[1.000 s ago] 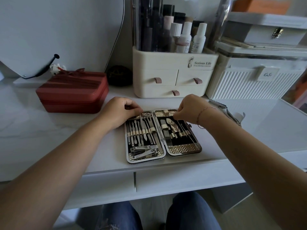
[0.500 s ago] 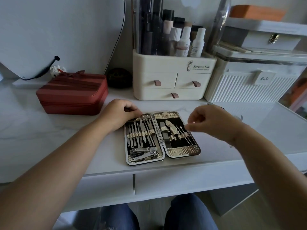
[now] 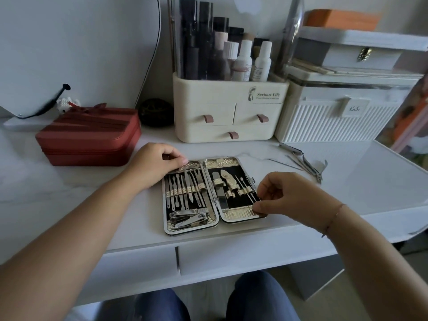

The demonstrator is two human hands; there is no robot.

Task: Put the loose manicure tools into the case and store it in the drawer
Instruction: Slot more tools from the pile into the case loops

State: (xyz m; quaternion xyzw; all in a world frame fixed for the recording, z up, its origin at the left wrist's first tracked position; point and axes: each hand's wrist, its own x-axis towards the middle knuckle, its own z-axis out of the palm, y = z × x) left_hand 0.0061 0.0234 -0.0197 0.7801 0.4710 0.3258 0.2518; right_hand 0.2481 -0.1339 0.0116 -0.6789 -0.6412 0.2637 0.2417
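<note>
Fingers [image 3: 178,161] of the left hand [image 3: 152,165], just right of a red zipped case [image 3: 90,135], are curled with the thumb and hold the upper edge of the manicure case [image 3: 238,214] at its left half. That case lies open and flat on the white desk [image 3: 69,193], near the front edge and above a closed drawer front [image 3: 243,256]. Its left half holds a row of thin metal tools under a woven band, with nail clippers [image 3: 187,216] lying across the bottom. Its right half holds a file, a broad cutter and a few slim probes. The right hand [image 3: 284,195] hangs over the lower right corner of the case, fingers bent close together and the thumb tip touching the rim. Whether they pinch one of the slim probes or only the case edge cannot be told. Right of that hand and further back, well apart from the case, a cuticle nipper [image 3: 303,162] and thin loose tools [image 3: 284,163] lie on the desk. Behind the case stands a cream cosmetic organiser [image 3: 231,112] with three small drawers and bottles on top, and to its right a white ribbed box [image 3: 335,121].
</note>
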